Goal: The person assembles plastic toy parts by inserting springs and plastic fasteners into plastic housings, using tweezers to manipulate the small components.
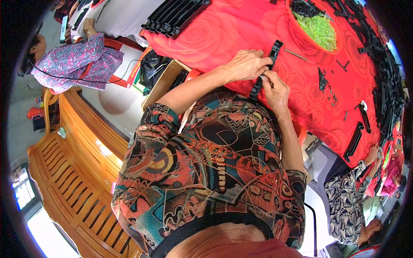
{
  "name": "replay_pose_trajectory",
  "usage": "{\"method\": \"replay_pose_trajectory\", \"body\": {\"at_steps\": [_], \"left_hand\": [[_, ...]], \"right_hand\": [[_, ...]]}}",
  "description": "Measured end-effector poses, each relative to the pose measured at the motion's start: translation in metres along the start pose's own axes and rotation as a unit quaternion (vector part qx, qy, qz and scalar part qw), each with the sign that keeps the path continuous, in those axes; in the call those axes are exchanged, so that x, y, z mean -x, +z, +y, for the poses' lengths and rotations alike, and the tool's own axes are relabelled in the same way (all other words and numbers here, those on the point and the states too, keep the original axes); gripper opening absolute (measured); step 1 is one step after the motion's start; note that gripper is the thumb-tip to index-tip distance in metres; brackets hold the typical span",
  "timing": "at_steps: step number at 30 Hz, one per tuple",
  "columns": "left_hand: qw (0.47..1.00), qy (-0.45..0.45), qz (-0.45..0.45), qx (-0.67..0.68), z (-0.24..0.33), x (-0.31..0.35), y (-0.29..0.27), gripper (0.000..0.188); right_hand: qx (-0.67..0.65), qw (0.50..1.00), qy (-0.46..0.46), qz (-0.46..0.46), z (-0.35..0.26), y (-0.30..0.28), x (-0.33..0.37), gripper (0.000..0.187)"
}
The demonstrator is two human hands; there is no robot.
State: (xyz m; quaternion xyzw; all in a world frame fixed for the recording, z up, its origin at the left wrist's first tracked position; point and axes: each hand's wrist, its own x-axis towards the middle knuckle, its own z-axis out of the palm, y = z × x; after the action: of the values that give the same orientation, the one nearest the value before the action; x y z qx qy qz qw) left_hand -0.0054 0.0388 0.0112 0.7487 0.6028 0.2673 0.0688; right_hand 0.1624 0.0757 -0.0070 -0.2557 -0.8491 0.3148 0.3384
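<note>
A long, narrow black plastic strip (275, 48) slants across the near edge of a table with a red rose-patterned cloth (249, 26). My left hand (249, 64) grips it from the left, fingers curled at its middle. From the other side my right hand (276, 90) pinches at the strip just below; whether a small part sits between those fingertips is hidden. Just beyond lies a thin metal rod (296, 54). Small black bits (322, 80) are scattered to the right of my hands.
An orange-rimmed basin (294, 21) holds green translucent pieces (318, 31) and black parts. Black strips (172, 18) line up at the far left; more black parts (380, 73) heap along the right. Co-workers sit at left (77, 62) and right (346, 202). A wooden bench (81, 172) stands at left.
</note>
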Motion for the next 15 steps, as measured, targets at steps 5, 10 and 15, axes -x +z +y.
{"method": "replay_pose_trajectory", "body": {"at_steps": [5,10,15], "left_hand": [[0.999,-0.013,-0.043,-0.023,0.004,-0.005,-0.006,0.023],[0.998,-0.046,-0.030,-0.012,0.018,0.003,0.003,0.022],[0.996,-0.013,0.018,-0.081,0.028,0.014,0.011,0.021]], "right_hand": [[0.029,0.999,-0.012,-0.008,-0.001,-0.002,0.003,0.013],[0.026,1.000,-0.005,-0.008,-0.004,-0.004,0.012,0.013],[-0.007,0.999,0.041,-0.004,0.001,-0.001,0.027,0.013]]}}
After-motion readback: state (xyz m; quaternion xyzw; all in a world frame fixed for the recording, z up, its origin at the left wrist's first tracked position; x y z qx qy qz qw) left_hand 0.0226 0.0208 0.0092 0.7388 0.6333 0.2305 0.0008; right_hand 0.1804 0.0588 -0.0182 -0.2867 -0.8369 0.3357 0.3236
